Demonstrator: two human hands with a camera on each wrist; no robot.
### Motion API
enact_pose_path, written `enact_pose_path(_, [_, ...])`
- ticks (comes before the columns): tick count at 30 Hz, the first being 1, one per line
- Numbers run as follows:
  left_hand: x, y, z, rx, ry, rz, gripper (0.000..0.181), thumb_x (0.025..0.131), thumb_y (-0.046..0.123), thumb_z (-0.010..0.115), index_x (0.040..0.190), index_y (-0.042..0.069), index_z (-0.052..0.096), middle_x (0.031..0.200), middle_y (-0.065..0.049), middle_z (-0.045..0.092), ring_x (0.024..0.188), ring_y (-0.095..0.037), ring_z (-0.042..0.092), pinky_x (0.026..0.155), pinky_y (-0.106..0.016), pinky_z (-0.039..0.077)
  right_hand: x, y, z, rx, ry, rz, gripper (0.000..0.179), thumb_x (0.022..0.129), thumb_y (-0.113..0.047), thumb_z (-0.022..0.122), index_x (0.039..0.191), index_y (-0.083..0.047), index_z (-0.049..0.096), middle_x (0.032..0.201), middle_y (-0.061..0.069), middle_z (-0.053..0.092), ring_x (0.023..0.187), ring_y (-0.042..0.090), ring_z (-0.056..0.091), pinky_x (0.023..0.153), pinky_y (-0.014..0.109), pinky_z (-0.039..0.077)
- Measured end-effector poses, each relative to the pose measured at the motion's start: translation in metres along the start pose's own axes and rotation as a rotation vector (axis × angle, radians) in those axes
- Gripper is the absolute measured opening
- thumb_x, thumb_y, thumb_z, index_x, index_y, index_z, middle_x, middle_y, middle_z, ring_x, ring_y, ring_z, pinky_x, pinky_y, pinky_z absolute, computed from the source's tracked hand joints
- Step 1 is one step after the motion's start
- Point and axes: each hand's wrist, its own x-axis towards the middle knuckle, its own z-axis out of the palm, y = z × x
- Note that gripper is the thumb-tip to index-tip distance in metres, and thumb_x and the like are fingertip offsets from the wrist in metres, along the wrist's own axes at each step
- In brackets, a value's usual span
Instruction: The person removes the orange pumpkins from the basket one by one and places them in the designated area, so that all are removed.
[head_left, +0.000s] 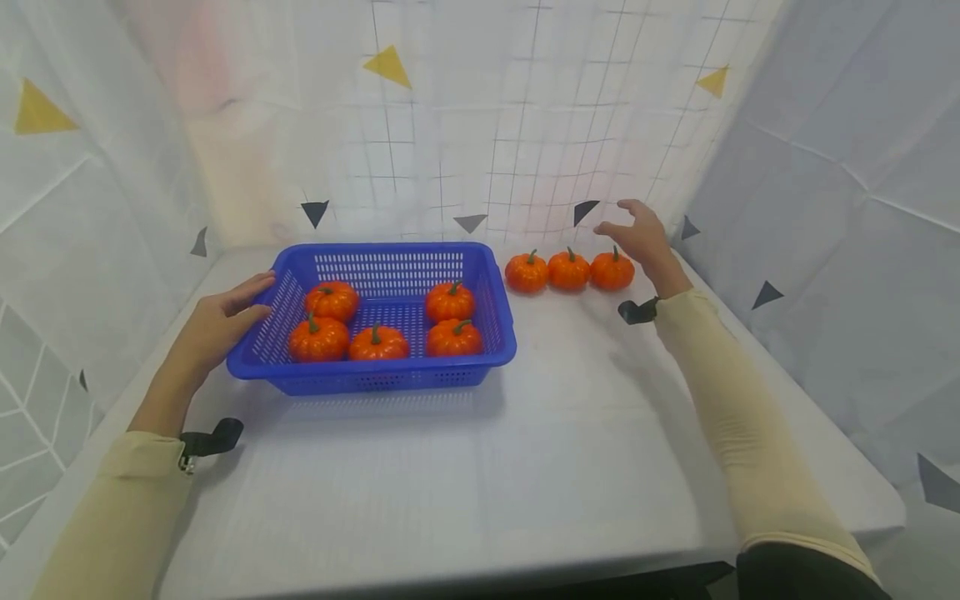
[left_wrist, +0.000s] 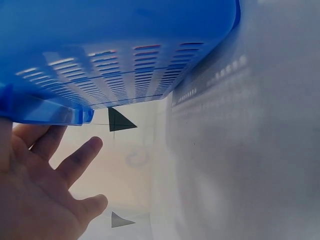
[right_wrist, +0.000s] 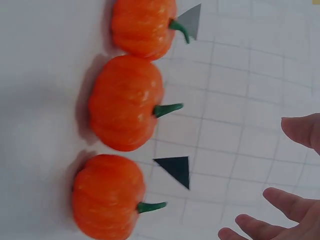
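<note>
A blue plastic basket [head_left: 375, 379] with slotted walls stands on the left part of the table. Several small orange pumpkins [head_left: 318, 340] with green stems lie inside it. My left hand [head_left: 213, 329] touches the basket's left rim, its fingers mostly extended; the left wrist view shows the palm and spread fingers [left_wrist: 80, 160] beside and under the rim. Three more pumpkins [head_left: 568, 271] form a row right of the basket, at the back. Above the rightmost pumpkin [head_left: 612, 270] is my right hand [head_left: 643, 237], thumb and fingers apart, holding nothing.
The table [head_left: 420, 492] has a white cover. A white curtain with grid lines [head_left: 450, 125] hangs right behind the row of pumpkins, and further white sheets [head_left: 847, 167] close off both sides. Dark straps [head_left: 637, 312] sit on both wrists.
</note>
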Motion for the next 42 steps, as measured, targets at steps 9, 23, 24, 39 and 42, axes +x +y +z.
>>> enact_pose_path(9, [0.0,-0.001,0.0,-0.015,-0.001,0.001,0.059,0.109,0.035,0.055,0.163,0.024,0.036,0.17,-0.006,0.025,0.155,-0.04,0.017,0.118,-0.07,0.017,-0.025,-0.043,-0.002,-0.012,-0.032,-0.143,0.08,0.099,-0.043,0.067,0.166,-0.021,0.028,0.171,0.005,0.025,0.153,0.033,0.027,0.118,0.058,0.032])
enact_pose_path(23, [-0.003,0.0,-0.001,-0.019,0.005,-0.011,0.059,0.109,0.035,0.055,0.163,0.025,0.036,0.17,-0.005,0.024,0.155,-0.04,0.017,0.118,-0.07,0.017,-0.071,-0.118,0.013,-0.039,-0.109,-0.322,0.072,0.099,-0.038,0.069,0.162,-0.021,0.04,0.166,0.0,0.036,0.15,0.025,0.036,0.113,0.048,0.042])
enact_pose_path(24, [-0.003,0.0,-0.001,-0.021,0.005,-0.012,0.059,0.109,0.034,0.055,0.163,0.025,0.036,0.17,-0.005,0.024,0.155,-0.04,0.017,0.118,-0.07,0.017,-0.074,-0.121,0.015,-0.042,-0.109,-0.334,0.071,0.099,-0.038,0.07,0.161,-0.022,0.041,0.165,0.0,0.038,0.149,0.024,0.036,0.113,0.048,0.043])
enact_pose_path(39, [-0.003,0.001,0.0,-0.012,0.017,-0.007,0.059,0.108,0.036,0.056,0.163,0.024,0.038,0.169,-0.006,0.026,0.155,-0.042,0.016,0.117,-0.072,0.016,-0.096,-0.162,0.039,-0.018,-0.119,-0.565,0.058,0.098,-0.032,0.072,0.151,-0.018,0.054,0.152,-0.002,0.054,0.138,0.016,0.051,0.106,0.034,0.049])
enact_pose_path(42, [-0.004,0.002,0.0,-0.005,0.021,-0.007,0.059,0.108,0.037,0.055,0.163,0.023,0.037,0.169,-0.006,0.026,0.155,-0.042,0.016,0.117,-0.072,0.016,-0.101,-0.172,0.047,-0.015,-0.152,-0.606,0.058,0.098,-0.032,0.073,0.151,-0.017,0.055,0.151,-0.002,0.055,0.136,0.016,0.053,0.106,0.031,0.049])
